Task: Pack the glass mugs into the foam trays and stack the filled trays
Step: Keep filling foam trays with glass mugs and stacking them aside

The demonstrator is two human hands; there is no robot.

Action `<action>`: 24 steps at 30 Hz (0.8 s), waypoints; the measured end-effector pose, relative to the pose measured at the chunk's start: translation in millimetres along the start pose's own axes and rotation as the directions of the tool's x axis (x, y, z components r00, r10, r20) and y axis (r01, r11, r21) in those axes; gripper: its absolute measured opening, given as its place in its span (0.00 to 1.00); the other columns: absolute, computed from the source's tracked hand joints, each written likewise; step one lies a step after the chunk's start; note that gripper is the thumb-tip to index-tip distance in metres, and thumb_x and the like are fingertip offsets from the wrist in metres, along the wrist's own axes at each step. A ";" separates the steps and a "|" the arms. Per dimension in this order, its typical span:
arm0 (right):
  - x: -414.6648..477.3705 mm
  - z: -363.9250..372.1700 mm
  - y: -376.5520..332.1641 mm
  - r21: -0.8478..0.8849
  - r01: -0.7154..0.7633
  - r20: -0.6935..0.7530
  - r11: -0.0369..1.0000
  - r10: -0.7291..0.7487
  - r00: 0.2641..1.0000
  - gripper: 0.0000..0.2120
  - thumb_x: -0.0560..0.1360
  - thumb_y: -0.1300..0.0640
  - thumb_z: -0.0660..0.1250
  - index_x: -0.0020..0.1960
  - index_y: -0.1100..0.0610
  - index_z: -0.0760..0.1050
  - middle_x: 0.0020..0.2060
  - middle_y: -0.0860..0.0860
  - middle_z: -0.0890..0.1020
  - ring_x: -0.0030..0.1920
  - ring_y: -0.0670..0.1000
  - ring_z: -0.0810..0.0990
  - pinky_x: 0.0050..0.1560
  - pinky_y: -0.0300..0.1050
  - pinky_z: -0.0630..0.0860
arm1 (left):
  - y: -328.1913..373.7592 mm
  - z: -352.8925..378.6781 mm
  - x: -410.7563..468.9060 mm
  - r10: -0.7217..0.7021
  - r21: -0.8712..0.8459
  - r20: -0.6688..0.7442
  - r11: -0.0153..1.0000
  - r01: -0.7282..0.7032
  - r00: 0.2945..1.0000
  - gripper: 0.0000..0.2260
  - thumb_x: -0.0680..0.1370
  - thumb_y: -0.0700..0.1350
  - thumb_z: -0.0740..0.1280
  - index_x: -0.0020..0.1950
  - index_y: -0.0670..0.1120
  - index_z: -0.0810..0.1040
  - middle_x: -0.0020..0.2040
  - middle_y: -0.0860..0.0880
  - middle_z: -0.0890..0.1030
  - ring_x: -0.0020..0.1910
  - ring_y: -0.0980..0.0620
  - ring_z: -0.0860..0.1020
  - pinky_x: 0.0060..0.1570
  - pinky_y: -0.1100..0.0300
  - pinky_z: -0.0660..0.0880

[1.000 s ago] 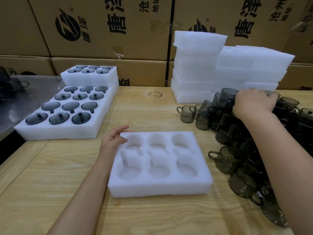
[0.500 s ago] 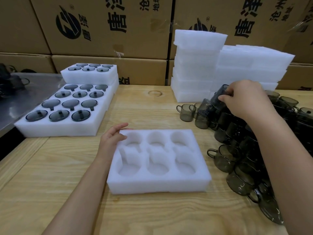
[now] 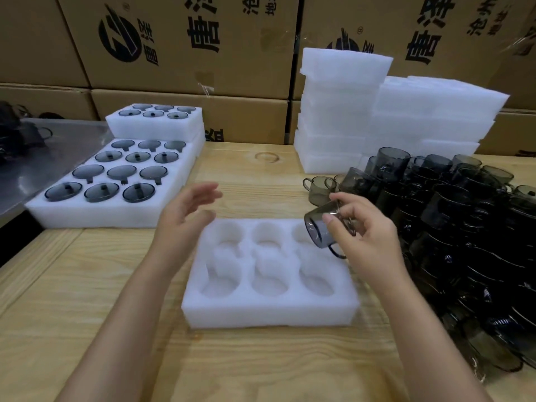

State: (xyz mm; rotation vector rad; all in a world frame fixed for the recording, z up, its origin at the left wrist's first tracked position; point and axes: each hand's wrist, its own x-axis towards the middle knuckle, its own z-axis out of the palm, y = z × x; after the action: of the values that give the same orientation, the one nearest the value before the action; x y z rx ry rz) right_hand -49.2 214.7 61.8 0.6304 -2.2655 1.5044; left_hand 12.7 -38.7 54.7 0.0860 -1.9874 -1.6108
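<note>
Pale wooden planks make up the tabletop (image 3: 261, 367), which runs from the bottom edge back to a wall of boxes. Nearest on it lies an empty white foam tray (image 3: 269, 314) with six round pockets, all unfilled. Over the tray's far right pocket the right hand (image 3: 368, 236) grips a smoky glass mug (image 3: 320, 226), fingers curled around its body; the mug is tipped on its side with the rim toward the left and the handle hanging low. The left hand (image 3: 185, 216) hovers above the tray's far left corner, fingers spread and loosely open, holding nothing and blurred.

To the right of the tray a dense heap of dark glass mugs (image 3: 464, 227) covers the table, several stacked or leaning on one another.

Farther left sit filled foam trays (image 3: 95, 216) showing dark round glass tops in their pockets, with a smaller filled tray (image 3: 153, 129) resting on their far end. Behind the heap of mugs rise two stacks of blank foam trays (image 3: 391, 117). Brown cardboard boxes (image 3: 179, 39) printed with black characters close off the back.
</note>
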 end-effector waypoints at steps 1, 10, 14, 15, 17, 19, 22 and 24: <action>-3.7 2.3 2.9 0.035 -0.002 -0.032 0.999 0.003 0.999 0.08 0.71 0.58 0.71 0.36 0.58 0.76 0.55 0.46 0.80 0.52 0.44 0.79 0.47 0.47 0.75 | 11.9 5.7 -2.8 0.077 0.076 0.102 0.993 -0.085 0.992 0.21 0.69 0.37 0.66 0.61 0.51 0.75 0.55 0.52 0.81 0.56 0.56 0.78 0.57 0.64 0.71; -12.2 7.9 6.4 0.201 0.020 -0.098 0.979 0.000 0.995 0.06 0.71 0.56 0.72 0.39 0.46 0.77 0.58 0.43 0.78 0.60 0.43 0.76 0.56 0.49 0.75 | 32.1 97.5 -1.2 0.089 0.302 0.583 0.899 -0.317 0.808 0.30 0.72 0.45 0.74 0.72 0.54 0.67 0.65 0.58 0.75 0.64 0.60 0.72 0.65 0.57 0.69; -9.7 5.7 8.8 0.465 -0.080 -0.026 0.882 0.104 0.994 0.07 0.75 0.59 0.66 0.52 0.50 0.77 0.58 0.47 0.78 0.60 0.44 0.76 0.54 0.38 0.74 | 18.2 97.7 7.7 0.062 0.166 0.484 0.973 -0.161 0.873 0.27 0.73 0.43 0.73 0.69 0.52 0.68 0.59 0.60 0.77 0.61 0.63 0.74 0.64 0.63 0.69; -9.7 6.2 9.6 0.506 -0.111 0.012 0.855 0.122 0.992 0.10 0.76 0.63 0.65 0.55 0.51 0.76 0.57 0.48 0.80 0.60 0.46 0.77 0.55 0.40 0.74 | 14.9 97.6 8.9 0.046 0.161 0.470 0.977 -0.137 0.881 0.26 0.73 0.44 0.73 0.68 0.54 0.68 0.56 0.64 0.76 0.59 0.67 0.74 0.61 0.67 0.69; -10.5 9.2 9.0 0.533 -0.155 0.070 0.831 0.140 0.988 0.15 0.77 0.67 0.62 0.59 0.53 0.73 0.58 0.52 0.80 0.61 0.49 0.77 0.58 0.43 0.74 | 11.0 98.5 9.7 0.003 0.194 0.471 0.975 -0.108 0.882 0.24 0.74 0.47 0.72 0.65 0.60 0.67 0.53 0.68 0.74 0.56 0.74 0.73 0.55 0.77 0.67; -10.5 11.7 8.7 0.517 -0.170 0.071 0.839 0.156 0.985 0.14 0.77 0.68 0.62 0.59 0.55 0.73 0.58 0.54 0.80 0.60 0.48 0.77 0.58 0.42 0.75 | 9.0 99.5 9.8 -0.034 0.240 0.468 0.966 -0.091 0.883 0.24 0.73 0.50 0.72 0.65 0.63 0.66 0.54 0.69 0.74 0.54 0.77 0.71 0.50 0.81 0.65; -9.1 11.4 9.3 0.507 -0.158 0.040 0.847 0.160 0.986 0.11 0.76 0.67 0.63 0.57 0.57 0.74 0.54 0.55 0.81 0.55 0.48 0.80 0.51 0.38 0.77 | 7.7 100.2 10.2 -0.025 0.277 0.440 0.955 -0.109 0.898 0.26 0.73 0.50 0.73 0.67 0.60 0.66 0.57 0.64 0.75 0.57 0.71 0.72 0.53 0.78 0.65; -8.9 11.4 10.3 0.479 -0.143 0.032 0.866 0.145 0.989 0.09 0.76 0.67 0.64 0.53 0.57 0.76 0.48 0.52 0.83 0.49 0.43 0.81 0.45 0.33 0.76 | 6.8 99.6 9.2 0.000 0.312 0.422 0.939 -0.146 0.907 0.27 0.73 0.48 0.73 0.68 0.58 0.66 0.54 0.67 0.74 0.59 0.64 0.73 0.53 0.78 0.65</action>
State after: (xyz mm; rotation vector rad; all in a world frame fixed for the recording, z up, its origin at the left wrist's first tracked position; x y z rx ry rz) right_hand -47.8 209.2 45.0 0.5910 -1.9689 2.1724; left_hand -39.3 47.0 53.6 -0.2219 -2.5504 -1.2991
